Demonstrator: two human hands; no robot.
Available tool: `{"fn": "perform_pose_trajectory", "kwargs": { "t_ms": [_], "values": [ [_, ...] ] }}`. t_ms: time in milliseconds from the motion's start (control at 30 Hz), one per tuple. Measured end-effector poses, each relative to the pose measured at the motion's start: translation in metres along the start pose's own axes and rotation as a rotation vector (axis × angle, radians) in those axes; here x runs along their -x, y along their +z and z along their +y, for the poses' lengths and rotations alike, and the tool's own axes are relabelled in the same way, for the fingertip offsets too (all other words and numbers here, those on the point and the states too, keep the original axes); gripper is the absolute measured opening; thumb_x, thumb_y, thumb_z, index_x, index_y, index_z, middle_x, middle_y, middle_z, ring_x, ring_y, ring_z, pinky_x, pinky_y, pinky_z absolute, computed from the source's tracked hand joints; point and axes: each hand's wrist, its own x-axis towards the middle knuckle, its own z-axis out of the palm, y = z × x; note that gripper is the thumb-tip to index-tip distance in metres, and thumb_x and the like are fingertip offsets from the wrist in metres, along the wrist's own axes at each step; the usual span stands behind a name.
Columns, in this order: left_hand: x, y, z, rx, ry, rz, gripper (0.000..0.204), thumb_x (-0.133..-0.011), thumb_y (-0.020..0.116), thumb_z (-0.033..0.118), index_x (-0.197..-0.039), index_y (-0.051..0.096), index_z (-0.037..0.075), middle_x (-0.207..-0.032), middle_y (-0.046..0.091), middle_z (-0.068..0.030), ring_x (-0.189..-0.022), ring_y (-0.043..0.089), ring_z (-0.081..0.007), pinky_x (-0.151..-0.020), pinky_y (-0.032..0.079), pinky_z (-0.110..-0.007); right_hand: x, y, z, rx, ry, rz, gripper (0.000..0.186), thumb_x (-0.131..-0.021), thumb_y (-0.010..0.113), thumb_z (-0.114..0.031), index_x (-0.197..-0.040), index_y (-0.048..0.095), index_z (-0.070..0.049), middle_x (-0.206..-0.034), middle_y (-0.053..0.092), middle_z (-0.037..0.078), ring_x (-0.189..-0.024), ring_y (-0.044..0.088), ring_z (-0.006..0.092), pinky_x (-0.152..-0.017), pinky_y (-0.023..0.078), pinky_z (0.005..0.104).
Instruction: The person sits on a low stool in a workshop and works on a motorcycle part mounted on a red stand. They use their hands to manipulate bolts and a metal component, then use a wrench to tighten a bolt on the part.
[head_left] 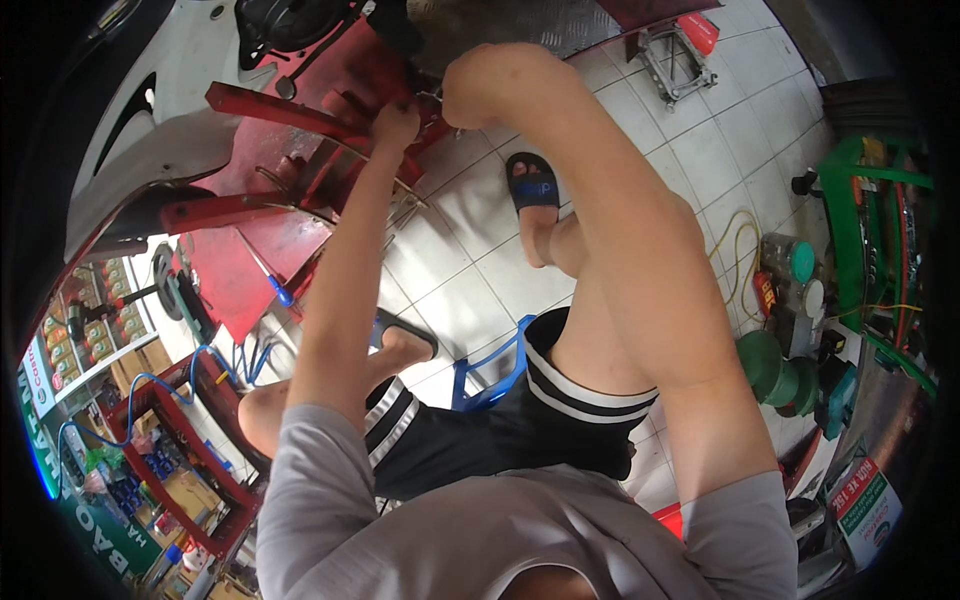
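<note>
My left hand (pixel 395 125) is at the red metal frame (pixel 270 112) under a white motorcycle body (pixel 170 70), its fingers curled on something too hidden to name. Just right of it, my right hand (pixel 475 85) bends down at the same frame beside a small piece of shiny metal; its fingers are hidden behind the back of the hand. A screwdriver with a blue handle (pixel 281 294) lies on the red plate (pixel 230 270) below the frame.
A metal stand (pixel 672 65) is on the tiled floor at the top right. Right of me are a green rack (pixel 850 230), jars (pixel 787 255) and a yellow cord (pixel 738 230). A blue stool (pixel 485 385) is under me, and a red tool cart (pixel 215 500) stands at my left.
</note>
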Motion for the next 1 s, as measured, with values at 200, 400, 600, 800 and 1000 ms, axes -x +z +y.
{"fn": "perform_pose_trajectory", "kwargs": {
  "t_ms": [200,400,600,800,1000],
  "values": [
    [0.14,0.0,0.065,1.351,-0.362,-0.484,0.047,-0.1,0.037,0.033,-0.129,0.043,-0.005,-0.121,0.055,-0.0245,-0.109,0.057,-0.0324,-0.102,0.043,-0.043,-0.018,0.02,0.005,0.121,-0.154,0.119,0.032,-0.076,0.051,-0.009,-0.1,0.071,-0.004,-0.1,0.069,0.017,-0.091,0.067,0.0326,-0.076,0.053,0.0438],
    [0.206,-0.046,0.078,1.609,-0.217,-0.32,0.039,-0.102,0.037,0.03,-0.125,0.049,0.0,-0.116,0.057,-0.0123,-0.113,0.051,-0.0263,-0.105,0.037,-0.043,0.003,0.041,-0.062,0.242,-0.344,-0.046,0.029,-0.077,0.051,-0.009,-0.096,0.071,-0.004,-0.097,0.069,0.017,-0.087,0.068,0.0282,-0.072,0.054,0.0407],
    [0.192,-0.114,-0.038,1.515,-0.217,0.152,0.017,-0.098,0.042,0.012,-0.089,0.054,0.003,-0.069,0.055,-0.0067,-0.073,0.055,-0.0203,-0.082,0.047,-0.041,0.011,0.032,-0.076,0.158,-0.235,-0.165,0.026,-0.08,0.047,-0.011,-0.093,0.069,-0.002,-0.088,0.069,0.015,-0.076,0.068,0.0262,-0.069,0.053,0.0406],
    [0.155,-0.175,-0.194,0.948,-0.605,0.351,0.007,-0.092,0.052,0.012,-0.09,0.052,0.005,-0.072,0.055,-0.0061,-0.062,0.056,-0.0201,-0.058,0.047,-0.035,-0.004,0.032,-0.064,0.164,-0.213,-0.059,0.028,-0.085,0.048,-0.02,-0.102,0.066,-0.006,-0.083,0.068,0.013,-0.074,0.067,0.0252,-0.07,0.052,0.0411],
    [0.117,-0.192,-0.267,0.486,-0.653,0.581,0.016,-0.082,0.058,0.014,-0.08,0.059,-0.002,-0.066,0.057,-0.0123,-0.059,0.06,-0.0238,-0.051,0.048,-0.038,-0.011,0.031,-0.053,0.133,-0.22,-0.032,0.03,-0.088,0.047,-0.026,-0.108,0.064,-0.012,-0.08,0.067,0.009,-0.073,0.065,0.0239,-0.07,0.051,0.0411]
  ]
}}
